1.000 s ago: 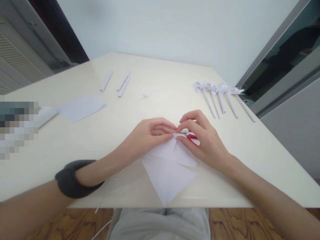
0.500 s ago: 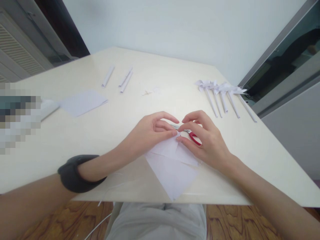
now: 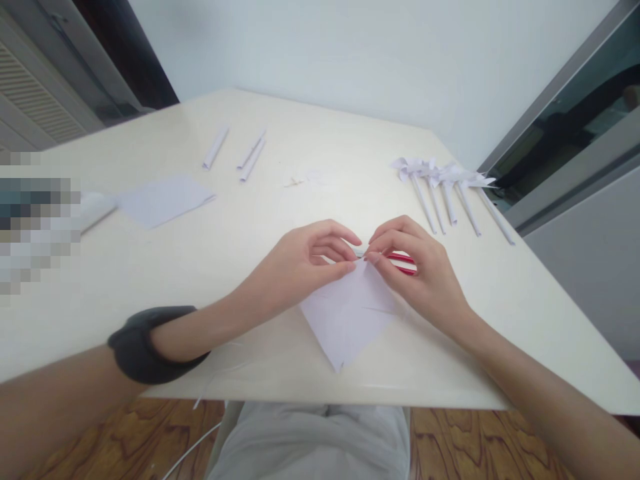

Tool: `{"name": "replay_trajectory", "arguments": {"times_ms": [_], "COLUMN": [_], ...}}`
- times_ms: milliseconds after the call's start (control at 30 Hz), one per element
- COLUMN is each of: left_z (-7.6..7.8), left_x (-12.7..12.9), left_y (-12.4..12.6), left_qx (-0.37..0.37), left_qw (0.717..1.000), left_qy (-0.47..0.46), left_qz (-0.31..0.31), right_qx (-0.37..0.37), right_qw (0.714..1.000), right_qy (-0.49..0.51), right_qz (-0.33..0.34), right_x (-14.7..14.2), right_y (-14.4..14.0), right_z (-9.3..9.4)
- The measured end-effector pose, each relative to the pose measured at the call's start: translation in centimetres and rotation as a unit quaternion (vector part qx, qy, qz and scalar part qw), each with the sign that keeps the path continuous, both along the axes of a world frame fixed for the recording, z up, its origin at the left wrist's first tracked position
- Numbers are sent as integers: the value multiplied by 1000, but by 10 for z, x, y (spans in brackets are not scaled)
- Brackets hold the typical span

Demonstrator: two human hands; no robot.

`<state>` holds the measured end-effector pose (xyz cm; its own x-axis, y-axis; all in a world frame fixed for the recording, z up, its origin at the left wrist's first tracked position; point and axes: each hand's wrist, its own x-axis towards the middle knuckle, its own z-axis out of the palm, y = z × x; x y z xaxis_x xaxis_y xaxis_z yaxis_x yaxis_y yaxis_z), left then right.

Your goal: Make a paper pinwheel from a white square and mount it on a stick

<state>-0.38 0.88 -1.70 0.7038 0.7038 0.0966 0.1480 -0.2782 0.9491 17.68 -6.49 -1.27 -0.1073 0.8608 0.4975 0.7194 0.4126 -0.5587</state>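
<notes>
A: What's w/ the hands rn?

B: Left hand (image 3: 295,270) and right hand (image 3: 420,273) meet at the far tip of the white paper sheet (image 3: 347,317). Fingers of each are closed in a light pinch on that top corner, thumbs vs. forefingers, tips nearly touching across it.

A: Where's the sheet?

B: Flat on the worktop (image 3: 150,280), near its front edge, right in front of the person, turned like a diamond w/ the lower point toward them.

A: Looks like?

B: Thin, plain white, creases and slits running in from the sides toward the middle; top flaps folded inward. Limp stuff, prob. tears easily.

A: Tips for the fold?

B: Judging by the grip: keep corners lined up at the center, press w/ fingertips not nails, hold the rest flat so it doesn't slide.

A: Anything else close?

B: Red-handled scissors (image 3: 400,262) just beyond the right hand, partly hidden. Finished paper pinwheels (image 3: 445,190) far right; rolled paper sticks (image 3: 235,152) and a spare sheet (image 3: 163,200) on the left.
</notes>
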Motion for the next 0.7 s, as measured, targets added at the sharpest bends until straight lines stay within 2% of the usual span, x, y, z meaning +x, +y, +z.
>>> {"name": "replay_trajectory", "arguments": {"times_ms": [100, 267, 367, 533, 700], "left_z": [-4, -10, -6, 2, 3], "left_x": [0, 0, 0, 1, -2], "left_y": [3, 4, 3, 4, 5], "left_qx": [16, -46, -29, -30, -78], "left_qw": [1000, 992, 987, 987, 990], "left_qy": [21, 85, 129, 138, 110], "left_qz": [-2, -81, -96, -82, -31], "right_qx": [-17, -3, 0, -25, -66], "right_qw": [1000, 999, 998, 993, 985], "right_qy": [23, 46, 59, 111, 150], "right_qz": [-6, -12, -4, -1, -56], "right_x": [1, 2, 3, 9, 27], "right_y": [-1, -2, -2, 0, 7], "right_z": [3, 5, 5, 8, 18]}}
